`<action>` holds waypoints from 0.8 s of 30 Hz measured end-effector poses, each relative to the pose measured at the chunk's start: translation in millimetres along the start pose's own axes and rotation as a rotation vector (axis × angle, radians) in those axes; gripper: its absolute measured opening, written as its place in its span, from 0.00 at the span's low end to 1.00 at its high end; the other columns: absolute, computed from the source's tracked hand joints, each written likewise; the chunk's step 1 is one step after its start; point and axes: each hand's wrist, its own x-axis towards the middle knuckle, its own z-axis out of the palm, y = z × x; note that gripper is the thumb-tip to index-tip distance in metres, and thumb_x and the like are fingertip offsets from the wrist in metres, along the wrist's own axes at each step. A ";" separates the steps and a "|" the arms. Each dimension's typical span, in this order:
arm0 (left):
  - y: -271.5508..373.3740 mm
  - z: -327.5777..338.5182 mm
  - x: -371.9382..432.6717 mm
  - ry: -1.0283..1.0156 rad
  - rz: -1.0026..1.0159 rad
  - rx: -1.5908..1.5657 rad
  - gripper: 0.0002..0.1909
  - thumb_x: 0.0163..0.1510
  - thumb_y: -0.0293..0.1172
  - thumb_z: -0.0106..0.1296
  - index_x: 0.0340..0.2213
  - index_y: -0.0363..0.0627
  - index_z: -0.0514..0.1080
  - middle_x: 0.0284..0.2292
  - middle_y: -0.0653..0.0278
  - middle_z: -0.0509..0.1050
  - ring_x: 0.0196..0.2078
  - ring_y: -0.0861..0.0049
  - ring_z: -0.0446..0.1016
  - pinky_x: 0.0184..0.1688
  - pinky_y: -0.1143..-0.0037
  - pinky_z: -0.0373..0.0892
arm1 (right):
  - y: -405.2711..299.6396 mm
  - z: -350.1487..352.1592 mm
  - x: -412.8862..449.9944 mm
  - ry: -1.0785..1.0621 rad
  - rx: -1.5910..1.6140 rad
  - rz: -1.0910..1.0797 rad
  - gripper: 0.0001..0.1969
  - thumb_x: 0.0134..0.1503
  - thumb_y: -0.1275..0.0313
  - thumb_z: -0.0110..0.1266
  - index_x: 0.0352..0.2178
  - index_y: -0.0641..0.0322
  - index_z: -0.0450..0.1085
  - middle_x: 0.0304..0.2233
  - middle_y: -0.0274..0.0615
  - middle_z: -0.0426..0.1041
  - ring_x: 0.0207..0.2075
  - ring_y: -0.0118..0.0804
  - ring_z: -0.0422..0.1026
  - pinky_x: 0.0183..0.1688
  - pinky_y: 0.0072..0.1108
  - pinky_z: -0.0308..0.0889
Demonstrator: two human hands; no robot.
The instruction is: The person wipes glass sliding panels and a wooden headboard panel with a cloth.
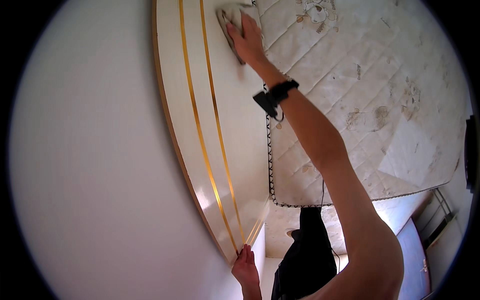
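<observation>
A glossy white headboard (240, 123) with two gold stripes and a brown edge runs from the top of the view to a corner at lower centre. My right hand (247, 39), near the top, holds a greyish folded cloth (230, 17) against the white face. A black strap with a dangling tab (275, 95) is around that wrist. At the headboard's lower corner is my left hand (246, 266), its fingers held together and touching the corner where the gold stripes meet; whether it grips the corner cannot be seen.
A stained quilted mattress (360, 90) with black-stitched edging adjoins the headboard on the right. A plain pale wall (90, 142) fills the left side. Below the mattress are my black-clad leg (307, 255) and the floor. A bluish door (412, 258) with a handle stands at lower right.
</observation>
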 end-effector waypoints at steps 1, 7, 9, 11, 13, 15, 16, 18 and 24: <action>-1.8 -4.9 2.6 -0.002 0.006 -0.002 0.18 0.64 0.28 0.40 0.51 0.30 0.67 0.51 0.55 0.71 0.56 0.67 0.69 0.57 0.71 0.63 | 5.0 -13.6 -57.6 -0.036 -0.025 0.086 0.29 0.58 0.58 0.52 0.58 0.59 0.60 0.57 0.55 0.62 0.56 0.60 0.61 0.59 0.39 0.56; -21.0 -37.2 -0.5 -0.012 0.450 0.562 0.20 0.64 0.33 0.43 0.39 0.18 0.70 0.41 0.40 0.75 0.41 0.57 0.76 0.45 0.67 0.73 | -104.7 -122.6 -385.3 -0.428 -0.139 0.619 0.32 0.60 0.63 0.49 0.63 0.61 0.50 0.63 0.56 0.50 0.63 0.63 0.49 0.63 0.46 0.46; -20.7 -54.7 15.9 -0.066 0.385 0.652 0.17 0.61 0.28 0.45 0.43 0.20 0.67 0.44 0.44 0.73 0.45 0.58 0.73 0.50 0.68 0.71 | -97.9 -116.4 -402.7 -0.433 -0.160 0.637 0.32 0.60 0.64 0.48 0.63 0.61 0.50 0.63 0.55 0.50 0.63 0.63 0.48 0.63 0.46 0.46; -14.0 -53.7 26.5 -0.098 0.338 0.741 0.16 0.59 0.22 0.46 0.46 0.22 0.65 0.47 0.47 0.71 0.49 0.60 0.71 0.55 0.69 0.68 | -76.8 -86.0 -390.8 -0.285 -0.231 0.662 0.30 0.61 0.66 0.47 0.62 0.62 0.50 0.64 0.56 0.49 0.62 0.62 0.50 0.62 0.46 0.47; -9.4 -37.9 19.7 -0.058 0.268 0.587 0.15 0.57 0.18 0.46 0.45 0.22 0.66 0.42 0.48 0.73 0.48 0.60 0.73 0.53 0.69 0.70 | -27.6 -26.5 -293.7 -0.077 -0.249 0.611 0.27 0.60 0.65 0.47 0.60 0.61 0.56 0.63 0.53 0.54 0.58 0.61 0.56 0.60 0.47 0.50; -19.4 -38.2 26.9 -0.100 0.300 0.545 0.16 0.56 0.17 0.46 0.46 0.22 0.65 0.42 0.48 0.73 0.48 0.61 0.73 0.53 0.69 0.70 | 38.9 1.5 -148.2 0.027 -0.255 0.485 0.27 0.60 0.57 0.46 0.60 0.53 0.58 0.62 0.49 0.58 0.57 0.62 0.58 0.58 0.48 0.54; -23.3 -41.7 30.1 -0.105 0.322 0.509 0.17 0.55 0.17 0.46 0.46 0.22 0.65 0.42 0.48 0.73 0.48 0.61 0.72 0.54 0.68 0.70 | 45.7 8.9 -76.0 -0.027 -0.278 0.579 0.27 0.60 0.54 0.46 0.59 0.47 0.59 0.62 0.46 0.59 0.58 0.62 0.58 0.57 0.49 0.56; -30.8 -41.0 41.2 -0.158 0.384 0.535 0.18 0.55 0.19 0.47 0.47 0.22 0.64 0.43 0.47 0.73 0.48 0.62 0.73 0.54 0.68 0.70 | 20.6 24.0 32.6 -0.025 -0.201 0.467 0.25 0.59 0.56 0.47 0.57 0.46 0.62 0.58 0.46 0.63 0.56 0.64 0.59 0.54 0.53 0.57; -4.8 -23.0 69.4 -0.035 0.122 -0.042 0.17 0.57 0.28 0.43 0.45 0.30 0.69 0.45 0.55 0.74 0.51 0.65 0.72 0.55 0.69 0.66 | -184.9 64.5 11.0 0.124 0.048 -0.183 0.23 0.53 0.70 0.54 0.53 0.49 0.66 0.51 0.47 0.68 0.50 0.55 0.62 0.51 0.45 0.59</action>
